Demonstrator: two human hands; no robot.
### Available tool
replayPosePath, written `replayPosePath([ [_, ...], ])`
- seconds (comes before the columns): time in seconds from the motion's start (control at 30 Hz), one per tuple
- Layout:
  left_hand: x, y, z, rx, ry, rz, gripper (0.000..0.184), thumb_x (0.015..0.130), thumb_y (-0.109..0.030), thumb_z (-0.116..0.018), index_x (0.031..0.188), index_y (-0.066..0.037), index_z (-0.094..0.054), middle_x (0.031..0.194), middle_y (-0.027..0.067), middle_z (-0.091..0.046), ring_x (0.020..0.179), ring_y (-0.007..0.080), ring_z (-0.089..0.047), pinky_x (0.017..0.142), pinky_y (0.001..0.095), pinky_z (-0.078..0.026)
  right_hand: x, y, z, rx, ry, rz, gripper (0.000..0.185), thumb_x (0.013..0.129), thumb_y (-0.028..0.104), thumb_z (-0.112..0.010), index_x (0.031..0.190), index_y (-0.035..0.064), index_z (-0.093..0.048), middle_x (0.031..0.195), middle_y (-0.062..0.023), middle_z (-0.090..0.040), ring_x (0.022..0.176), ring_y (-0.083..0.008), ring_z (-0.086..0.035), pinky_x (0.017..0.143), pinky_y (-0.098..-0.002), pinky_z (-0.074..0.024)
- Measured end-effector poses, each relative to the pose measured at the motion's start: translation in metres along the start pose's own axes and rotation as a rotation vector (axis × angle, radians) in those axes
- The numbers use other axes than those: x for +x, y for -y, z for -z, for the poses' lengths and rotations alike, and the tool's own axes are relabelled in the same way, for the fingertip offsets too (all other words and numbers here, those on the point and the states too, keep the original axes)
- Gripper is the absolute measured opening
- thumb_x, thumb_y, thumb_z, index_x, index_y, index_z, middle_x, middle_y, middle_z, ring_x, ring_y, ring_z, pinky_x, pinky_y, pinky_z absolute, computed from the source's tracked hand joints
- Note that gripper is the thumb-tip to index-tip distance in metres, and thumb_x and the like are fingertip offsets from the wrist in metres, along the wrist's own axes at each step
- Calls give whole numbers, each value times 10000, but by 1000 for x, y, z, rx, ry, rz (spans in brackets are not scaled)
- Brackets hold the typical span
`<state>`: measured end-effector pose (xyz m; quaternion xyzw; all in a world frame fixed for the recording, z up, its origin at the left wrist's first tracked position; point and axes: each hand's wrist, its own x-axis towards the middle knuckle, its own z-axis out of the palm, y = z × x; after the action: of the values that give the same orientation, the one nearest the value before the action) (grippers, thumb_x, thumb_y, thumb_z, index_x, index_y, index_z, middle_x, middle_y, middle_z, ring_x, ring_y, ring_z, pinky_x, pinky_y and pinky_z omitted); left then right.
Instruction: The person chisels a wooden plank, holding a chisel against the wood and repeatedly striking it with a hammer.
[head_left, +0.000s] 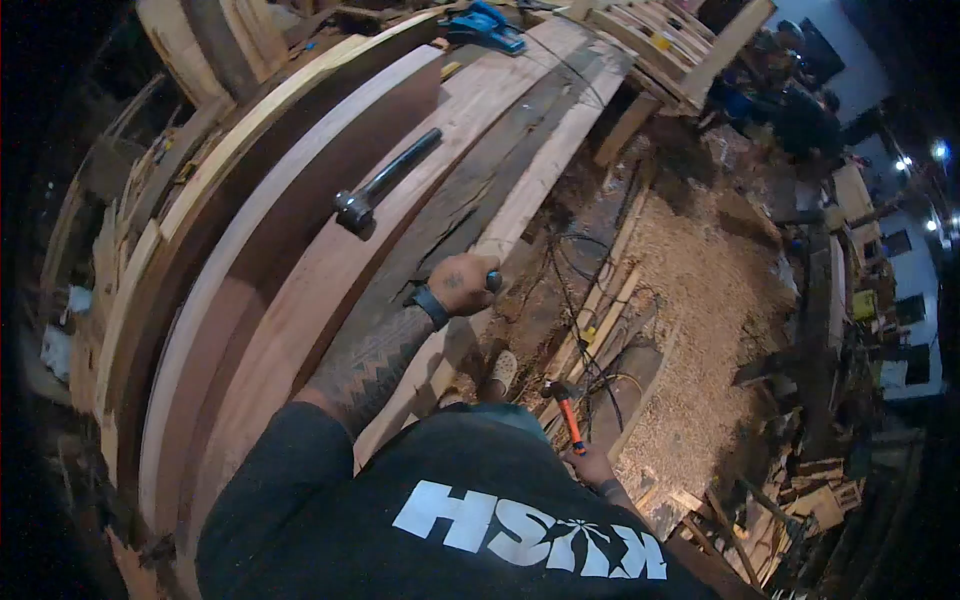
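My left hand (pixel 462 285), with a dark watch on the wrist, is closed over the edge of the long planks (pixel 525 190). A small dark, rounded end (pixel 493 281) sticks out of its fist; the rest is hidden. Lower right, beside my dark shirt, my right hand (pixel 590 466) grips a hammer (pixel 568 418) by its orange handle, head pointing up and away. A dark metal hammer-like tool (pixel 385 183) lies on a pale plank, above and left of my left hand.
Two curved boards (pixel 270 190) stand on edge at the left. A blue power tool (pixel 487 27) rests at the planks' far end. Black cables (pixel 590 255) and wood strips lie on the shavings-covered floor (pixel 700 300). Scrap wood (pixel 815 505) is piled lower right. A person (pixel 810 115) is far right.
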<state>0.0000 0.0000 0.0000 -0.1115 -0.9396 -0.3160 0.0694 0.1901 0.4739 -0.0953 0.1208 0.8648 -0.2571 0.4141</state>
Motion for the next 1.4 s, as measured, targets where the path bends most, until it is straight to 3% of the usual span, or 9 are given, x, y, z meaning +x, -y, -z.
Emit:
replayPosePath([
  [0.17, 54, 18, -10, 3, -66, -28, 217, 905, -232, -582, 814, -34, -574, 730, 236, -609, 719, 463, -617, 664, 581, -472, -2, 9, -3, -11, 38, 69, 425, 827, 418, -759, 762, 22, -619, 666, -116, -624, 629, -242, -593, 618, -431, -478],
  [0.33, 88, 24, -22, 72, 32, 310, 344, 856, -355, -652, 935, -22, -692, 962, 259, -705, 905, 445, -676, 811, 493, -547, 6, 2, -1, -314, 28, 39, 508, 802, 550, -757, 891, 52, -711, 735, -149, -698, 680, -297, -693, 644, -453, -537],
  [0.47, 79, 42, -31, -46, 16, 287, 491, 794, -496, -750, 945, -34, -682, 984, 241, -705, 933, 391, -681, 816, 472, -532, 45, -60, -10, -383, 29, 137, 593, 785, 635, -720, 917, 56, -722, 795, -204, -719, 769, -379, -706, 698, -494, -539],
  [0.7, 13, -8, 11, -95, 166, 112, 466, 777, -490, -783, 896, -54, -669, 842, 205, -655, 778, 404, -631, 703, 512, -489, -28, -50, -9, -362, 29, 63, 517, 800, 516, -752, 920, 14, -720, 833, -221, -719, 782, -371, -705, 703, -482, -533],
  [0.9, -145, -1, 69, -112, 198, -371, 295, 773, -301, -799, 855, -78, -624, 980, 142, -632, 1095, 381, -563, 971, 501, -444, -41, -83, -28, -224, 1, -63, 510, 796, 505, -760, 922, 13, -722, 840, -220, -721, 784, -365, -705, 706, -478, -532],
  [1.13, -161, 29, 57, -118, 126, -503, 299, 782, -271, -813, 843, -59, -611, 958, 124, -606, 1125, 370, -554, 1023, 517, -418, -31, -99, -42, -181, -8, -99, 502, 791, 493, -770, 925, 12, -724, 849, -218, -724, 785, -358, -705, 711, -474, -532],
  [1.23, -172, 24, 59, -130, 43, -485, 299, 799, -295, -816, 807, -74, -616, 1031, 127, -652, 1151, 366, -564, 1000, 494, -440, -33, -104, -45, -154, -21, -113, 498, 789, 488, -775, 926, 12, -725, 852, -217, -725, 785, -355, -706, 713, -472, -532],
  [1.33, -232, 111, 55, -87, 193, -555, 290, 809, -307, -808, 844, -78, -633, 1243, 144, -628, 1320, 416, -481, 1126, 541, -373, -33, -104, -45, -136, -34, -127, 495, 787, 483, -779, 927, 11, -726, 856, -216, -726, 786, -352, -706, 715, -470, -532],
  [1.4, -238, 102, 67, 83, 272, -451, 268, 816, -299, -803, 879, -85, -652, 1359, 145, -575, 1395, 441, -406, 1175, 572, -309, -33, -106, -48, -128, -34, -143, 493, 786, 480, -782, 928, 11, -727, 858, -216, -727, 786, -350, -706, 716, -469, -531],
])
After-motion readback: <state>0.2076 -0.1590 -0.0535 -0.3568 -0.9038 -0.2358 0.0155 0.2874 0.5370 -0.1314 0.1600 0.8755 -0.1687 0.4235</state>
